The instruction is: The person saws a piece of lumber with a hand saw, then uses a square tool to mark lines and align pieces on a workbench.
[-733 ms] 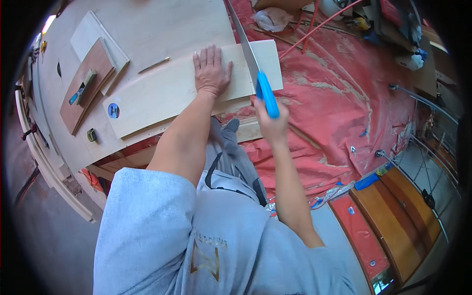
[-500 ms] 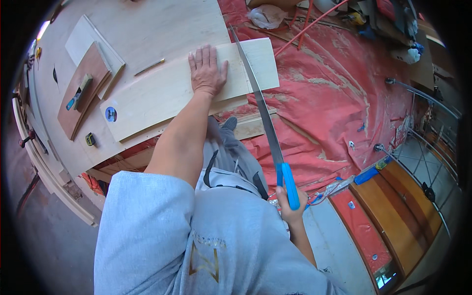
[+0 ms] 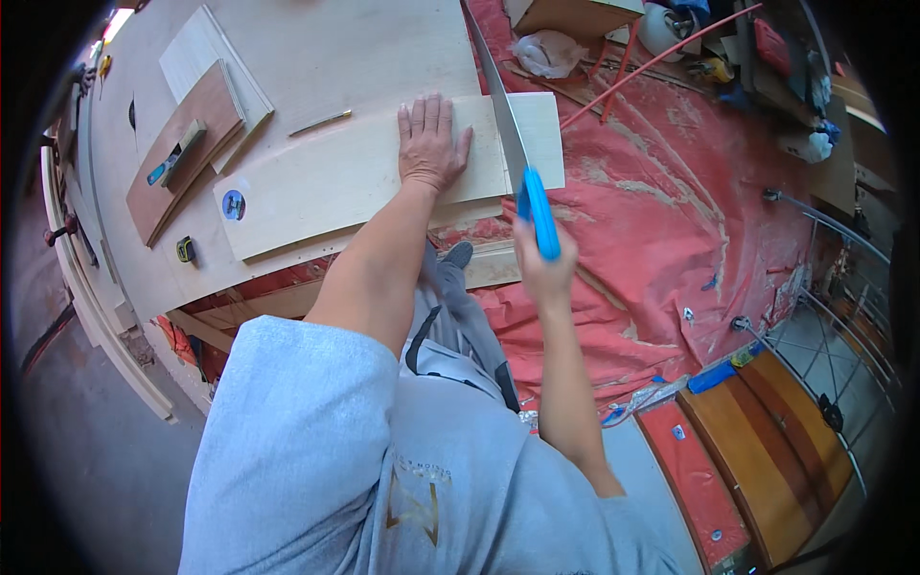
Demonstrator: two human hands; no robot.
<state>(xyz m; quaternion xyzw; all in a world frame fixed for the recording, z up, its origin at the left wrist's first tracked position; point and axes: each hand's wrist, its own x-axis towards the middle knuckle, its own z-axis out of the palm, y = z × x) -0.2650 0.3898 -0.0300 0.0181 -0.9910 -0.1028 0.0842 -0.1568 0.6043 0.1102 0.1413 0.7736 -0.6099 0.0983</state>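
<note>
A pale wooden board (image 3: 335,196) lies on the worktable, its right end jutting past the table's edge. My left hand (image 3: 434,153) presses flat on it, fingers stretched out and holding nothing. In my right hand (image 3: 546,257) is the blue handle of a handsaw (image 3: 508,115), the fingers wrapped round it. Across the board's right end, to the right of my left hand, runs the blade, pointing away from me. Where its teeth meet the wood is hard to make out. A pencil (image 3: 321,124) rests left of my left hand.
On the worktable (image 3: 364,48) a brown board (image 3: 187,149) carries a small block plane-like tool (image 3: 177,158); a tape measure (image 3: 185,250) sits nearer me. Red sheeting (image 3: 632,220) covers the floor to the right. A red pole (image 3: 661,62) slants across the far right, with metal tubing (image 3: 834,222) beyond.
My right hand has pushed the saw forward, away from me, so its handle is now close to the board. My left hand stays flat on the board. The whole view has shifted slightly.
</note>
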